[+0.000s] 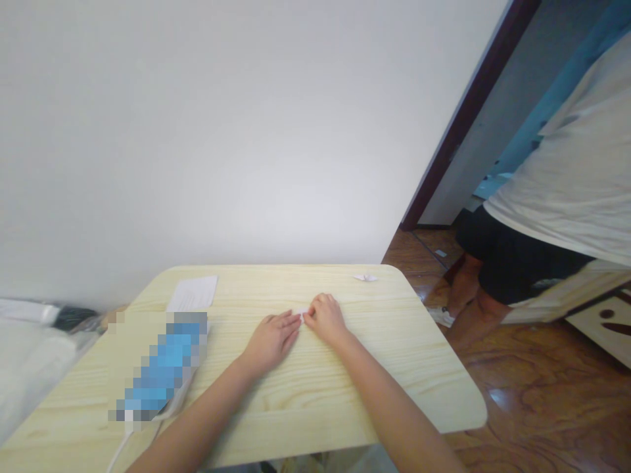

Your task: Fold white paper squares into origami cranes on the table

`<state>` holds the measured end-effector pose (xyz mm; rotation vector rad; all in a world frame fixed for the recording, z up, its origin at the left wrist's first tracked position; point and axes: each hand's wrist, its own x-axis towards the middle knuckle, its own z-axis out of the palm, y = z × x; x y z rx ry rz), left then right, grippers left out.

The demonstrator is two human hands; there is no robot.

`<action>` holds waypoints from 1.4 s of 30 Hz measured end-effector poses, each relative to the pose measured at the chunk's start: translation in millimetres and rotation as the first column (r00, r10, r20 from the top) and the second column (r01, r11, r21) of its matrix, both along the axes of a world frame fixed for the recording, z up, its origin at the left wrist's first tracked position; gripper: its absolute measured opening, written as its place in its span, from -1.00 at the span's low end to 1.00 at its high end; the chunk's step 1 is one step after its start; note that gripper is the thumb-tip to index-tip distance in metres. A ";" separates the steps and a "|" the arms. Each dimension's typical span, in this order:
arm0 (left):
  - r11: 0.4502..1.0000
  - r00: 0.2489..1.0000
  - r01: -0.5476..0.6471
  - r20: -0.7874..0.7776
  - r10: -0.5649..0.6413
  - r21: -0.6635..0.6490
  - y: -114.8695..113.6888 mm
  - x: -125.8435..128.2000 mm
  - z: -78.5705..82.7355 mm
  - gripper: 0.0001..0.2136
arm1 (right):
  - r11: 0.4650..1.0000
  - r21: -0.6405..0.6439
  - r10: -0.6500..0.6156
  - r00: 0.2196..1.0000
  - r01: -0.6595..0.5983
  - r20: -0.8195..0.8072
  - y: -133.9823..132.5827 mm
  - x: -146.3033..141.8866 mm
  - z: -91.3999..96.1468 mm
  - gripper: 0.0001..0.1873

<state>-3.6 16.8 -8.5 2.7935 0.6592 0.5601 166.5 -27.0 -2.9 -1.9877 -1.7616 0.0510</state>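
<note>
On a pale wood table, a sheet of paper is laid near the far edge. The left hand and right hand are held close together, a small folded paper figure is seen beyond them, and a small white paper piece is pinched between their fingertips on the tabletop.

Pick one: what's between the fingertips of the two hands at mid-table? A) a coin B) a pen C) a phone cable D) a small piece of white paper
D: a small piece of white paper shows between the fingertips of the left hand and right hand, just above the pale wood-grain table.
</note>
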 end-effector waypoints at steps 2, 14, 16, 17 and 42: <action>1.000 0.999 0.020 -0.047 -0.019 0.007 -2.6 -3.9 2.7 -0.65 | 0.999 0.034 -0.012 1.000 0.013 -0.026 -0.2 0.9 -2.0 -0.88; 1.000 0.995 -0.014 -0.095 0.016 0.020 -9.3 -7.6 -1.7 -0.61 | 0.996 0.088 -0.007 0.987 0.022 -0.159 2.0 6.5 -12.4 -0.78; 1.000 0.997 -0.014 -0.079 0.016 0.025 -9.5 -7.9 -1.5 -0.61 | 0.997 0.071 -0.024 0.987 0.035 -0.161 2.1 5.5 -11.4 -0.77; 1.000 0.997 -0.011 -0.072 0.013 0.027 -9.5 -8.0 -1.1 -0.62 | 0.997 0.065 -0.033 0.986 0.044 -0.166 2.2 5.3 -10.8 -0.76; 0.998 0.998 -0.055 0.007 0.055 0.039 -15.2 -8.6 -2.0 -0.63 | 0.985 0.055 -0.162 0.984 0.166 -0.073 6.4 -5.3 -8.3 -0.77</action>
